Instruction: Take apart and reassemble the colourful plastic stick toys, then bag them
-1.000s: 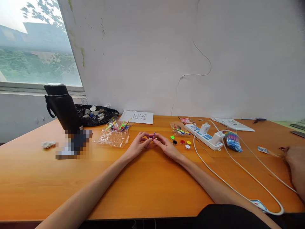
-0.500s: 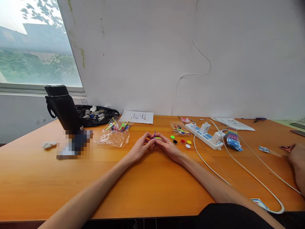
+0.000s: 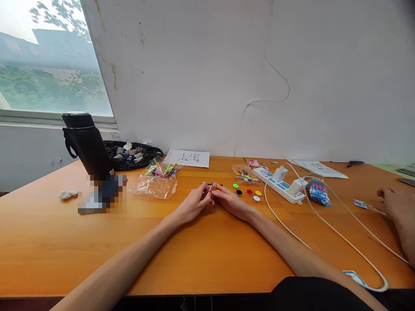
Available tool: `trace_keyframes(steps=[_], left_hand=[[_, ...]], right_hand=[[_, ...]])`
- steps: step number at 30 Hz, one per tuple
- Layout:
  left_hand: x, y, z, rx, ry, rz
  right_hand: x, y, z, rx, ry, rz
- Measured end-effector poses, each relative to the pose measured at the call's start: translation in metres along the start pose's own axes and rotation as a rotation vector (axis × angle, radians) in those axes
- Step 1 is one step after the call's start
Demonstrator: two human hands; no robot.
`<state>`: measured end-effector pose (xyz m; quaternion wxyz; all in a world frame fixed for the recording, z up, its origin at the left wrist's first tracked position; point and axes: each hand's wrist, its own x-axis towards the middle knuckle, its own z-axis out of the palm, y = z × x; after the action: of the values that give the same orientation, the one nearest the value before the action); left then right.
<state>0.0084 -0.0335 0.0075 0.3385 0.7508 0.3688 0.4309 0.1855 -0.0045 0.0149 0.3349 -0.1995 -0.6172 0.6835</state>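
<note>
My left hand (image 3: 194, 203) and my right hand (image 3: 232, 204) meet above the table, fingertips pinched together. Between them is a thin blue plastic stick (image 3: 214, 207), slightly tilted, its ends showing above and below the fingers. Both hands appear closed on it. A bit of yellow and something thin and dark show by the fingertips, too small to make out. Just right of my right hand lie several small round discs: a green disc (image 3: 235, 186), a black disc (image 3: 239, 192), a red disc (image 3: 249, 192), a yellow disc (image 3: 258, 193) and a white disc (image 3: 256, 198).
Clear bags of colourful plastic parts (image 3: 158, 183) lie behind my hands. At left stand a black bottle (image 3: 86, 149) and a black bag (image 3: 151, 152). A white power strip (image 3: 279, 186) with cables runs at right. Another person's hand (image 3: 394, 207) is at the far right.
The blue stick has tilted and slid lower between my fingers. The yellow-green piece there shows less; a dark one shows now. The other person's hand has moved up and left.
</note>
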Motion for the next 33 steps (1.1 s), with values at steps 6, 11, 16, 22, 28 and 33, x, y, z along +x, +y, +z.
trace_keyframes(steps=[6,11,16,22,28,33], left_hand=[[-0.002,-0.003,0.000,-0.005,-0.027,-0.036],[-0.002,-0.003,0.000,0.016,-0.026,-0.043],[-0.002,0.003,0.000,0.061,-0.033,0.003],[-0.003,0.004,-0.004,0.021,-0.044,-0.050],[-0.003,0.010,-0.004,0.131,-0.063,-0.011],[-0.004,0.016,-0.003,0.213,-0.111,0.021]], right_hand=[[-0.002,-0.005,0.001,-0.043,-0.013,0.036],[0.002,-0.001,-0.005,-0.001,0.026,0.018],[0.001,0.001,-0.005,0.020,0.044,0.008],[0.001,0.003,-0.004,0.003,0.090,0.009],[0.008,0.006,-0.016,-0.109,0.308,-0.145],[0.011,0.004,-0.030,-0.388,0.510,-0.299]])
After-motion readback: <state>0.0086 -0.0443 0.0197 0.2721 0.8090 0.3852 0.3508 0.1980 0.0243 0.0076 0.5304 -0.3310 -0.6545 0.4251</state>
